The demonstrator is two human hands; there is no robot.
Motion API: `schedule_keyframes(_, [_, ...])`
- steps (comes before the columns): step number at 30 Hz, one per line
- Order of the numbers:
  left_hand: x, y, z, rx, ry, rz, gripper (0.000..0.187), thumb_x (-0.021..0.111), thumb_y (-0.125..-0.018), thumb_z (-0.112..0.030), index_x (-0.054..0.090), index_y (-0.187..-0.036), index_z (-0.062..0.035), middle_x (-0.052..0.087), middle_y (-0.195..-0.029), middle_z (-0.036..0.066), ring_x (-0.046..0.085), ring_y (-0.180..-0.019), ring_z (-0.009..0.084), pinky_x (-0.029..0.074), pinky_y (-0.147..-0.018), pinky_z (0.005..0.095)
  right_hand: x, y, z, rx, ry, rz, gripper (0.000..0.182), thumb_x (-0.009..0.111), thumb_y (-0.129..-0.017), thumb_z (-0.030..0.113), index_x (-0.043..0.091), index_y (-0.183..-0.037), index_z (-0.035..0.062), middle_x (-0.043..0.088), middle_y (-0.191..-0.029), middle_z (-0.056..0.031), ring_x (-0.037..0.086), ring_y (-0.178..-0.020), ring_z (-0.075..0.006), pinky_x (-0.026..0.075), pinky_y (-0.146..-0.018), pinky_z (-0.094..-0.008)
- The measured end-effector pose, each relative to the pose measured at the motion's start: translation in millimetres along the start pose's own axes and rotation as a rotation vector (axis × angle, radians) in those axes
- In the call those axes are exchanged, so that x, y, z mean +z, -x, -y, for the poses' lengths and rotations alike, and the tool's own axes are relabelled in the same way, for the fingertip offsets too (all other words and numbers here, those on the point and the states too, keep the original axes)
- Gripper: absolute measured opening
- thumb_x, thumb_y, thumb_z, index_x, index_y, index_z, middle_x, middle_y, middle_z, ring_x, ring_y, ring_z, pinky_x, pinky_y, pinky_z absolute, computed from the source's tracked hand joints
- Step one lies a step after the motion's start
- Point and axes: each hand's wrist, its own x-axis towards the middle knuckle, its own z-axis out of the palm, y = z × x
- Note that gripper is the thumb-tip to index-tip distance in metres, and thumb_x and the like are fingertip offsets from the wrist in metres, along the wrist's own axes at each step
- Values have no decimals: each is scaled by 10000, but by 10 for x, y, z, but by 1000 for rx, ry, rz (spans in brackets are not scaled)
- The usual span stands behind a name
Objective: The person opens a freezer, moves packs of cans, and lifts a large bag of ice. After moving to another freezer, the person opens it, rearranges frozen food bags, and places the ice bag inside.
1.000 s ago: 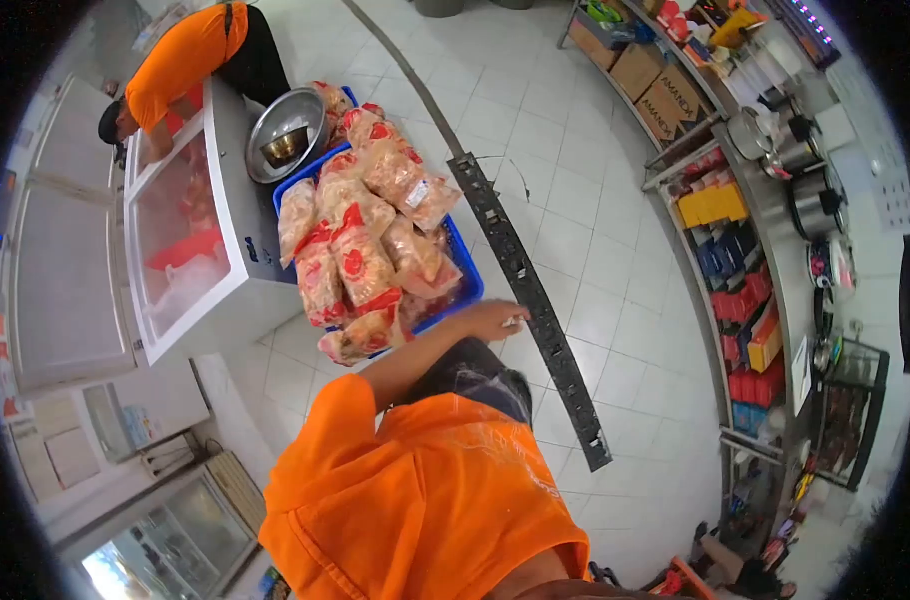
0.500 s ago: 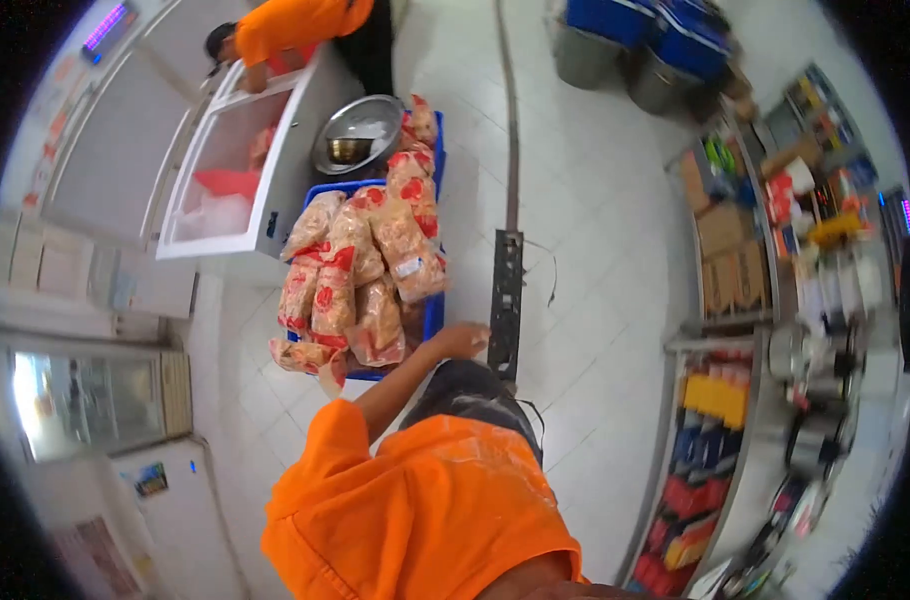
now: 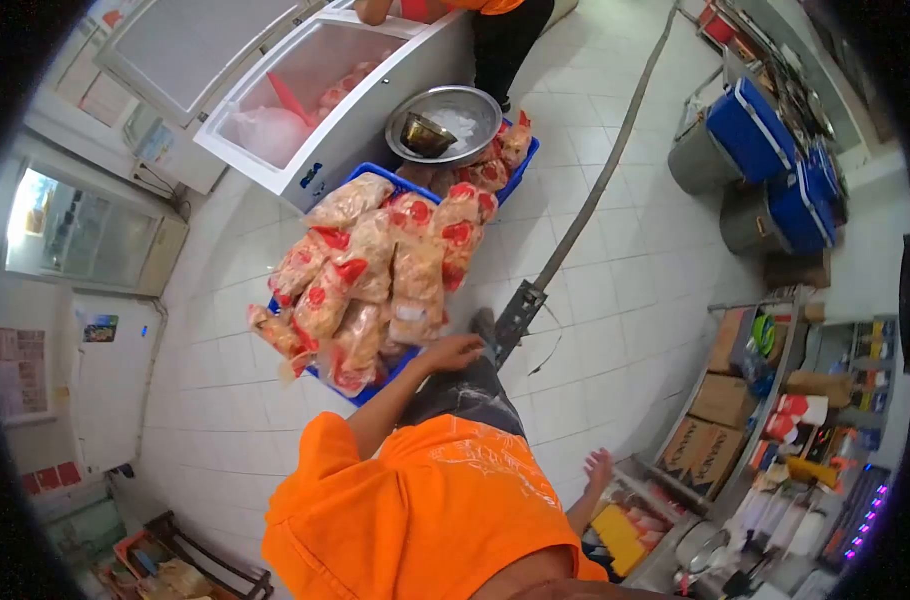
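Note:
My left hand [image 3: 455, 352] hangs in front of my dark trousers, fingers loosely extended and holding nothing. It is nearest the pile of clear plastic bags with red print [image 3: 415, 262], full of pale tan and pinkish pieces. These are heaped over blue crates [image 3: 368, 392]. A wide metal basin [image 3: 485, 110] sits on the far end of the pile, with a smaller brass-coloured bowl [image 3: 427, 136] and whitish stuff inside. Off to the right, my right hand [image 3: 598, 472] is out with its fingers spread, empty, in front of a shelf.
A chest freezer [image 3: 310, 180] stands with its lid up, bags inside. A co-worker's orange sleeve [image 3: 495, 5] shows behind it. A dark strip [image 3: 600, 180] crosses the tiled floor [image 3: 595, 370]. Bins with blue tubs [image 3: 750, 125] and shelves with cardboard boxes [image 3: 710, 440] stand right.
My view has turned, so the bags, freezer and strip now sit at a slant. My right hand has come into view. My left hand stays low, near the bags.

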Motion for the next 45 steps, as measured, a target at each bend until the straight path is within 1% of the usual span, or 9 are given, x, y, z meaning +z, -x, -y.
schedule_keyframes(8, [-503,-1230,22,-59,120,-144,387,617,-927,-355,642,-1174,-58,696,-1082,158,663,-1020,312,518,-878,404,1387,-701,1498,107,366,428,371,533,-985,316,567,-1293,111,661,-1082,-83,655,-924,-204,534,-743,-340])
schedule_keyframes(15, [-845,-311,-274,-425,577,-105,411,567,-962,-451,687,-1136,-99,650,-1171,97,594,-1056,212,462,-930,346,2006,-2439,2833,-130,823,589,312,532,-984,248,613,-1212,51,696,-932,-74,665,-710,-182,538,-583,-318])
schedule_keyframes(17, [-383,48,128,-328,461,-391,343,570,-978,-376,701,-1100,-84,684,-1051,81,625,-945,189,486,-867,306,2400,-3156,3135,-425,921,627,315,505,-999,342,645,-1128,91,686,-857,-50,644,-652,-148,521,-506,-308])
schedule_keyframes(22, [665,845,-26,-841,753,-1139,240,595,-951,-251,683,-1019,-38,682,-914,55,632,-853,149,509,-788,301,4472,-3504,4337,-905,943,673,300,511,-1000,292,666,-1043,39,679,-774,-63,638,-649,-131,511,-576,-311])
schedule_keyframes(24, [1439,967,158,-972,768,-1362,217,555,-956,-212,659,-1042,-40,680,-926,58,640,-794,156,524,-718,315,5247,-2771,4819,-1187,913,652,295,561,-989,299,681,-995,30,659,-758,-60,624,-727,-115,481,-640,-282])
schedule_keyframes(28, [2564,946,52,-1117,1122,-1337,283,487,-964,-253,624,-1131,-70,676,-984,66,651,-792,179,538,-640,346,6239,-1274,4878,-933,506,1087,231,575,-965,197,659,-1109,36,670,-901,-32,622,-782,-102,487,-671,-237])
schedule_keyframes(37, [4036,1882,470,-1044,1478,-1291,364,482,-985,-351,594,-1212,-89,667,-1033,67,648,-850,186,540,-644,358,5920,1200,3125,-1112,685,1438,261,615,-891,223,699,-1083,67,714,-966,-109,682,-839,-213,520,-770,-353])
schedule_keyframes(41, [4568,2718,903,-998,1542,-1446,392,483,-994,-384,581,-1240,-95,664,-1046,65,647,-859,189,540,-645,360,5744,1737,2359,-1685,793,813,200,634,-839,215,723,-984,110,702,-930,-107,618,-919,-310,468,-852,-418])
schedule_keyframes(45, [4065,3978,751,-1269,1279,-1802,335,524,-945,-297,584,-1231,-131,658,-1031,48,632,-840,187,495,-606,321,5846,2098,2033,-1543,623,881,186,640,-830,196,715,-981,116,699,-980,-82,583,-1037,-318,420,-934,-439])
